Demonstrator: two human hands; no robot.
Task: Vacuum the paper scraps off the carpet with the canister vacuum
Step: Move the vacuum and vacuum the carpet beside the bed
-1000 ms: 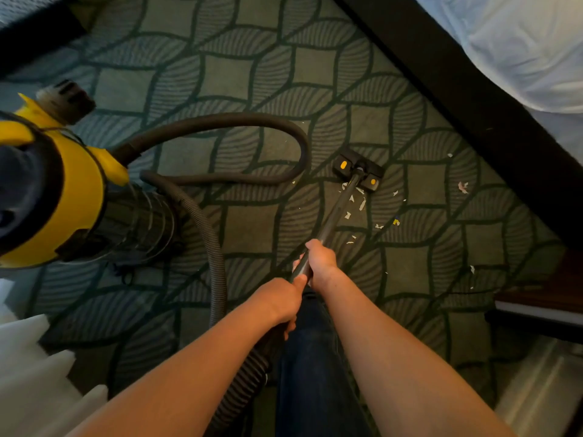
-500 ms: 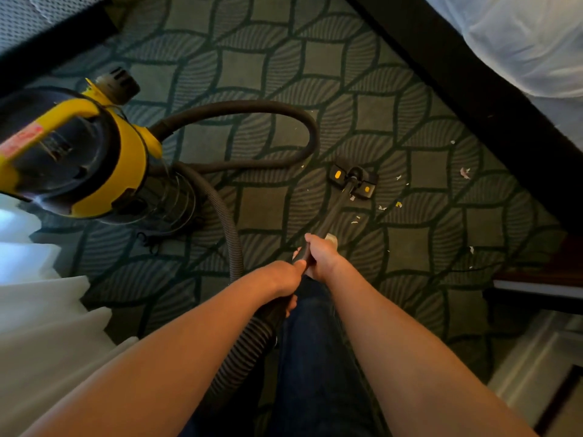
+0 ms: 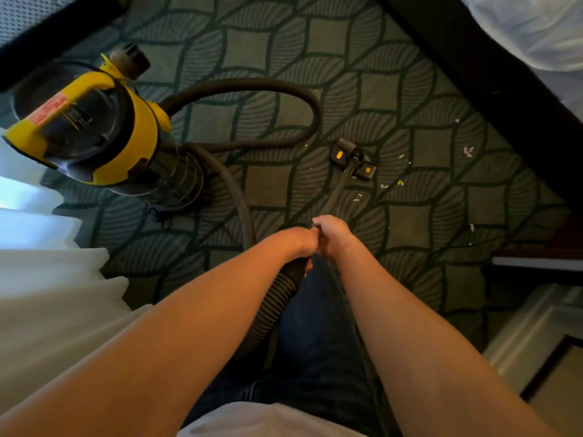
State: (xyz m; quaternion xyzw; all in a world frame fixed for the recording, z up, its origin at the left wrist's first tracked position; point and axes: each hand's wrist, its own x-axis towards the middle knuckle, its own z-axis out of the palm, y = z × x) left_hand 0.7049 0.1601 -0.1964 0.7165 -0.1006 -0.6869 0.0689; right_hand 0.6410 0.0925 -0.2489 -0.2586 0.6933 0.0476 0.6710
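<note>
Green leaf-patterned carpet fills our view from above. Our hands meet at the centre. Our left hand grips the ribbed end of the hose, and our right hand is clenched round the dark wand just ahead of it. The wand runs forward to the floor head, which sits on the carpet. Paper scraps lie scattered just right of the head, and a pinkish scrap lies farther off near the dark bed frame. The yellow canister vacuum stands at left, its hose looping round behind the head.

To do this pass well, we judge the head should swing right over the nearest scraps in slow, overlapping strokes. It should stay flat, and the hose loop needs enough slack that the canister is not tugged.

Our fingers curl out of sight, and our hands cover the joint of wand and hose. The scraps are tiny, and any under the head cannot be made out.
</note>
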